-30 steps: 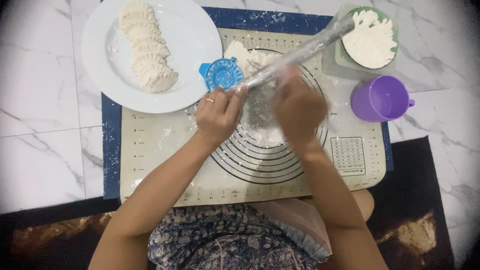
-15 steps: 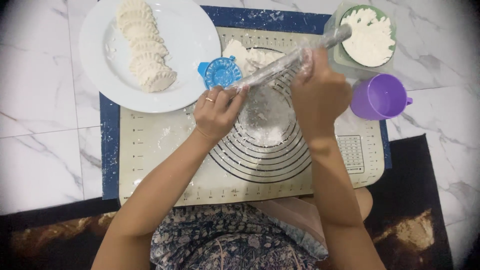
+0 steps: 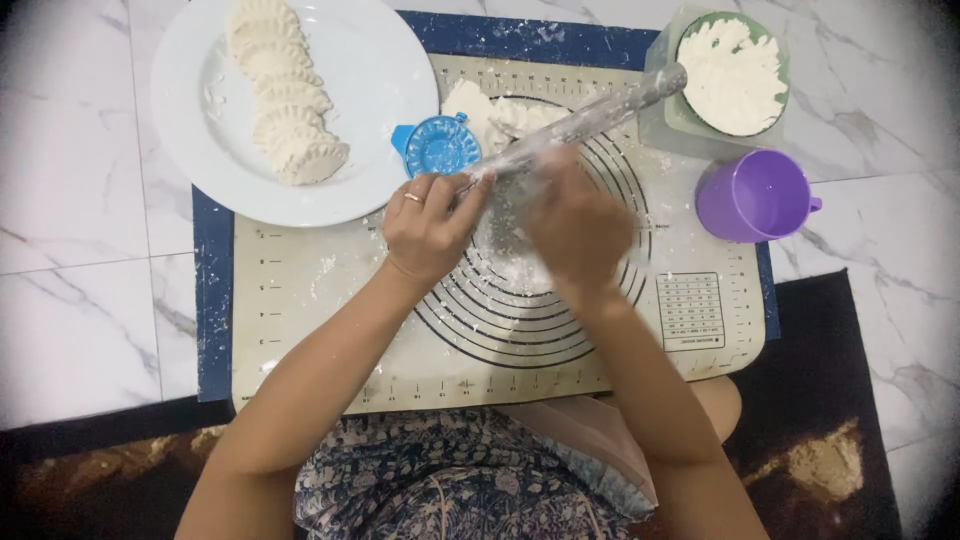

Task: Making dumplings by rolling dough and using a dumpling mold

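A clear rolling pin (image 3: 600,112) dusted with flour lies slanted across a beige silicone mat (image 3: 300,300) with printed circles. My left hand (image 3: 430,228) grips the pin's near end. My right hand (image 3: 578,222), blurred by motion, rests over the pin's middle. Between and under the hands lies a thin round of floured dough (image 3: 505,262). Just beyond my left hand sits a blue dumpling press (image 3: 438,146). A lump of dough (image 3: 480,108) lies behind the pin.
A white plate (image 3: 370,70) at the back left carries a row of folded dumplings (image 3: 285,100). A bowl of flour (image 3: 732,70) stands at the back right, with a purple cup (image 3: 752,196) nearer. The mat lies on a marble floor.
My right hand has slid down the pin from its far right part to its middle, over the dough. The left hand has stayed at the pin's near end.
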